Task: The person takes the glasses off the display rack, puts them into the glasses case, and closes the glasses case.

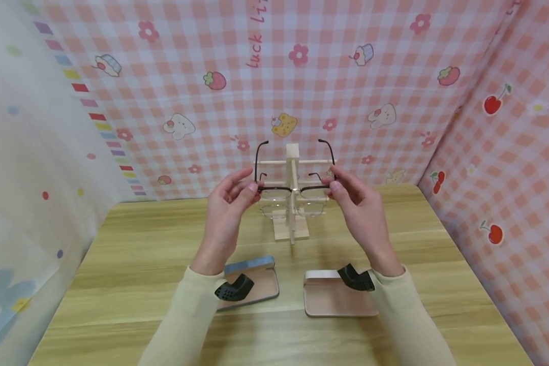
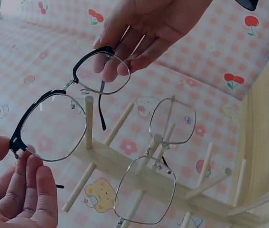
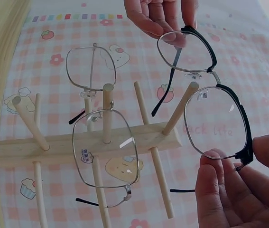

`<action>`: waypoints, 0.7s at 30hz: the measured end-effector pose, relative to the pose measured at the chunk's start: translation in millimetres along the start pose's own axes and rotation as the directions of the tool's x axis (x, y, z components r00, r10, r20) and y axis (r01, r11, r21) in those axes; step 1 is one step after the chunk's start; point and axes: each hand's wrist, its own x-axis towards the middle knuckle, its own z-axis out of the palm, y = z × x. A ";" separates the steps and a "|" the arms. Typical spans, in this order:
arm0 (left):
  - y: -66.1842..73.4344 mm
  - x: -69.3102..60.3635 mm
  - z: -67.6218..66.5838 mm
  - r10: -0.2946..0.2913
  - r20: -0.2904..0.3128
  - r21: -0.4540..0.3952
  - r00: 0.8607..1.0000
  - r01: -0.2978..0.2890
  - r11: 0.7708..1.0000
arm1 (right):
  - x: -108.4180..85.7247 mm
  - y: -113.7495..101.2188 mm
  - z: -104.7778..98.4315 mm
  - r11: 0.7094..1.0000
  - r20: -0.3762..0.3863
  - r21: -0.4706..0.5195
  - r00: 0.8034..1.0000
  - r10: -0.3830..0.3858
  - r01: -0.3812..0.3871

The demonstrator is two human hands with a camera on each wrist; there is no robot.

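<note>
My left hand [image 1: 226, 211] and right hand [image 1: 363, 211] pinch a pair of black-browed glasses [image 1: 276, 188] at its two hinge corners, between thumb and fingers. Its temples point toward the back wall. The glasses are at the upper part of a wooden display stand [image 1: 292, 151]; in the right wrist view their bridge is close to the tip of the end peg [image 3: 194, 86]. I cannot tell whether they touch. Lower down, thin metal-rimmed glasses [image 3: 74, 156] hang on another peg of the stand.
Two open glasses cases lie on the wooden table [image 1: 155, 244] in front of the stand: a blue-lidded case [image 1: 261, 290] at left and a white-lidded case [image 1: 338, 301] at right. Checked pink cloth [image 1: 238, 112] covers the walls behind and at right.
</note>
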 end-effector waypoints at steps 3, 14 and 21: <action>0.4 -4.9 1.2 0.015 -0.011 -0.021 1.000 -0.015 1.000 | -3.8 -3.1 -0.6 1.000 -0.013 -0.001 1.000 -0.029 0.029; 7.4 -21.3 0.2 0.015 -0.013 0.009 1.000 -0.015 1.000 | -18.5 -11.7 -0.5 0.990 -0.046 -0.087 0.992 -0.118 0.113; 4.8 -29.5 -1.3 0.010 -0.030 -0.024 0.999 -0.011 1.000 | -23.0 -14.3 1.2 0.990 -0.042 -0.030 0.989 -0.141 0.139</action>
